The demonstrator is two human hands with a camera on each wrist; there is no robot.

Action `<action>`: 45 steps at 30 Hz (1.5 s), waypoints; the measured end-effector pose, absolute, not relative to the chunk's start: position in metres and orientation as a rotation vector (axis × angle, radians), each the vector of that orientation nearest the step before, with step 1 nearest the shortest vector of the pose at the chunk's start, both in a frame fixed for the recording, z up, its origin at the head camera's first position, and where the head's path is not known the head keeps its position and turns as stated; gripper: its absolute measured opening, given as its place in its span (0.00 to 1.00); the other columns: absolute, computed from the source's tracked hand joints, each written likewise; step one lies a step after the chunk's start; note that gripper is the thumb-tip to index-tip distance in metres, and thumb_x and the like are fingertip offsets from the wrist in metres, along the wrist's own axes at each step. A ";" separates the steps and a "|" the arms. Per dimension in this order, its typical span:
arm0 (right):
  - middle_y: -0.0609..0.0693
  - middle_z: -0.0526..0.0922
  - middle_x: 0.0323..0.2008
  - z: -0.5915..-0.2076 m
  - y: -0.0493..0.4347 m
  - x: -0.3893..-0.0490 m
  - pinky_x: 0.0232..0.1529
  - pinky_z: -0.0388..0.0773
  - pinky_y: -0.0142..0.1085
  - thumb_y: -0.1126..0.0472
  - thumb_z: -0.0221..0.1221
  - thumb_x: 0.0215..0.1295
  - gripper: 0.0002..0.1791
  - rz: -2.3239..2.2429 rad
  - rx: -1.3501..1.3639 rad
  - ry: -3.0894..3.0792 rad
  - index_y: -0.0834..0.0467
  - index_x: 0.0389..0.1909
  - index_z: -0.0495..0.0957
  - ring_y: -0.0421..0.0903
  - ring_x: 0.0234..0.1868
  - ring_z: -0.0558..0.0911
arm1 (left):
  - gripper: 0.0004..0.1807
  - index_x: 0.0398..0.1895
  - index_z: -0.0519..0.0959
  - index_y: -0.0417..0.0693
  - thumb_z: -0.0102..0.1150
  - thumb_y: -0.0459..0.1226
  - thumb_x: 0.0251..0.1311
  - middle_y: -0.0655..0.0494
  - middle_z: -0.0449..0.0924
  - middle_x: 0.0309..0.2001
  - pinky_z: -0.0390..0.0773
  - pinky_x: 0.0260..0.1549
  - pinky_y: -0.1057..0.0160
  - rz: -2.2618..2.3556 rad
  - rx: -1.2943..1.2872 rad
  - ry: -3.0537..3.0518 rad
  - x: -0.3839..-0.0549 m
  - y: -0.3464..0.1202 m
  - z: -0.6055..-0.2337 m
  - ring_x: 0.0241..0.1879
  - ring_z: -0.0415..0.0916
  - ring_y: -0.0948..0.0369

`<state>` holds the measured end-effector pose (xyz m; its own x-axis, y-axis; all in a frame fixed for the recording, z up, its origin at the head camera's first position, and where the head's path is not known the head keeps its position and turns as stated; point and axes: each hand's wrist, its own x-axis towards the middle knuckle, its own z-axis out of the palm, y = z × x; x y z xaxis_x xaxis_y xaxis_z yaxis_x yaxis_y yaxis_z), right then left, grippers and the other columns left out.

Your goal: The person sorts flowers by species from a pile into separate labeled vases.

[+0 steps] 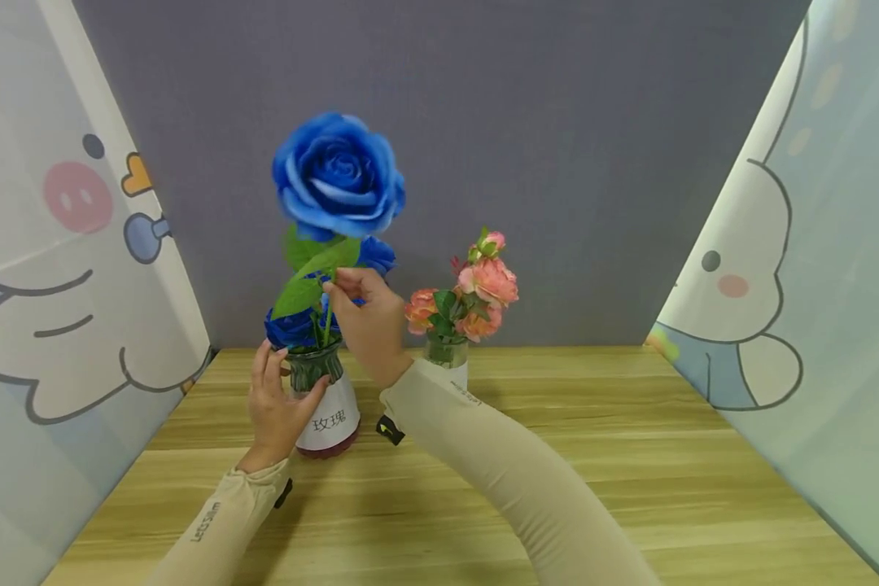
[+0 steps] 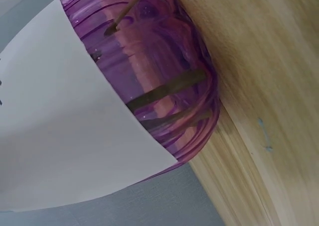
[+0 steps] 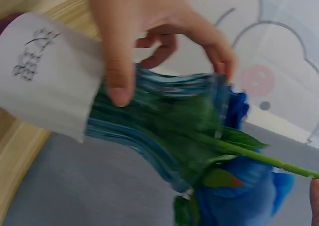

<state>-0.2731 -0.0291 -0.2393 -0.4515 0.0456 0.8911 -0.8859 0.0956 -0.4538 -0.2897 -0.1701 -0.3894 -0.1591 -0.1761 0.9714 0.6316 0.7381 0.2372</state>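
Note:
A large blue rose (image 1: 340,175) stands high above a glass vase (image 1: 317,370) in the head view. My right hand (image 1: 372,321) pinches its green stem (image 3: 259,159), just below the leaves. The stem's lower part passes into the vase mouth in the right wrist view. My left hand (image 1: 274,411) holds the vase by its neck, thumb on one side and fingers on the other. More blue roses (image 1: 293,328) sit in the vase. A white paper label wraps its body, and its purple base (image 2: 149,52), with stems inside, fills much of the left wrist view.
Behind my right forearm, a second clear vase (image 1: 447,352) holds pink-orange flowers (image 1: 489,281). Both stand on a wood-grain table (image 1: 630,456). A grey panel (image 1: 557,163) rises behind, with cartoon-printed panels at the left and right.

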 end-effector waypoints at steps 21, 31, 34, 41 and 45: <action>0.61 0.84 0.34 -0.230 -0.028 -0.285 0.18 0.65 0.27 0.69 0.61 0.63 0.09 1.396 0.874 -1.703 0.70 0.41 0.79 0.48 0.28 0.80 | 0.37 0.52 0.68 0.35 0.58 0.60 0.58 0.34 0.67 0.60 0.69 0.28 0.50 -0.726 -0.370 -1.599 -0.291 -0.171 -0.389 0.30 0.72 0.46; 0.61 0.85 0.39 -0.257 -0.034 -0.293 0.23 0.71 0.24 0.70 0.62 0.61 0.06 1.430 0.787 -1.873 0.69 0.37 0.80 0.48 0.27 0.81 | 0.37 0.52 0.68 0.36 0.57 0.60 0.58 0.34 0.67 0.59 0.70 0.28 0.49 -0.719 -0.350 -1.611 -0.288 -0.169 -0.390 0.31 0.72 0.46; 0.60 0.85 0.36 -0.264 -0.036 -0.292 0.25 0.73 0.24 0.69 0.62 0.61 0.07 1.468 0.757 -1.931 0.68 0.38 0.80 0.47 0.28 0.82 | 0.37 0.53 0.68 0.35 0.57 0.60 0.59 0.33 0.67 0.60 0.70 0.28 0.48 -0.717 -0.351 -1.612 -0.288 -0.169 -0.390 0.31 0.72 0.46; 0.58 0.86 0.36 -0.275 -0.043 -0.291 0.34 0.77 0.26 0.66 0.63 0.62 0.12 1.524 0.668 -1.994 0.67 0.44 0.79 0.45 0.35 0.84 | 0.37 0.52 0.67 0.34 0.57 0.60 0.59 0.33 0.66 0.60 0.70 0.28 0.47 -0.714 -0.356 -1.618 -0.288 -0.170 -0.389 0.31 0.72 0.45; 0.57 0.86 0.34 -0.273 -0.047 -0.289 0.34 0.77 0.25 0.66 0.64 0.60 0.14 1.573 0.614 -1.941 0.68 0.45 0.79 0.44 0.34 0.85 | 0.37 0.52 0.67 0.34 0.57 0.60 0.59 0.33 0.66 0.60 0.70 0.29 0.49 -0.715 -0.356 -1.618 -0.288 -0.170 -0.389 0.31 0.72 0.45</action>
